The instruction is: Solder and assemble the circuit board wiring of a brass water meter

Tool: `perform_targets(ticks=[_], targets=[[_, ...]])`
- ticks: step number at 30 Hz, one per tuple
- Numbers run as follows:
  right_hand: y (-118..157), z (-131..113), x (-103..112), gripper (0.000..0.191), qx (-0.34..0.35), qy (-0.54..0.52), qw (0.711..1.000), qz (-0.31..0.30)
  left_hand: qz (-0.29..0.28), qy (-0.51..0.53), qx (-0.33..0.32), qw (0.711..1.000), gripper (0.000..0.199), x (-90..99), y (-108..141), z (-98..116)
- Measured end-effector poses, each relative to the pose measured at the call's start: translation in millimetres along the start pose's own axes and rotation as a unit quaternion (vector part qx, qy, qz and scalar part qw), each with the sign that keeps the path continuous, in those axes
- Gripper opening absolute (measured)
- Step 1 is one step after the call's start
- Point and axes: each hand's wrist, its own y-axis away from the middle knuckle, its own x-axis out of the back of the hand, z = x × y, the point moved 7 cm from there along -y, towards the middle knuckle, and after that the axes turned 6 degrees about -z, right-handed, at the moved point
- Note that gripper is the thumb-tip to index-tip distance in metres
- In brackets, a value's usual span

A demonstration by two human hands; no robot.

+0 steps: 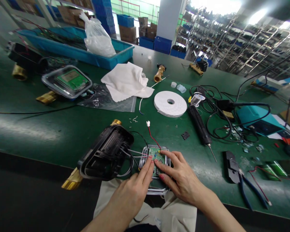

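A green circuit board [157, 158] lies in a clear plastic cover [157, 192] at the table's front edge. My left hand [132, 191] has its fingers stretched out, their tips on the board's left part. From the right, my right hand [183, 177] rests spread fingers on the board and the cover's edge. A red and black lead with a white connector [148, 123] runs up from the board. Grey and black wires link it to an open black meter housing [106, 151] with brass pipe ends [72, 179], tilted at the left.
Beyond lie small screws [133, 120], a white tape roll [170, 108] and a white cloth [125, 80]. An electric screwdriver [199, 125], blue-handled pliers [252, 190] and cables are at the right. Another meter [67, 81] and a blue tray [122, 54] stand back left.
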Motion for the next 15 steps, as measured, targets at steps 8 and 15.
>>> perform_targets(ticks=[8,15], targets=[[0,3,-7,0.042,-0.024,-0.029,0.999,-0.021,-0.044,-0.027,0.009,0.999,0.071,-4.1,0,1],[7,3,-10,0.064,-0.025,-0.085,0.996,0.023,-0.054,-0.036,-0.011,0.998,0.076,3.5,-1,2]])
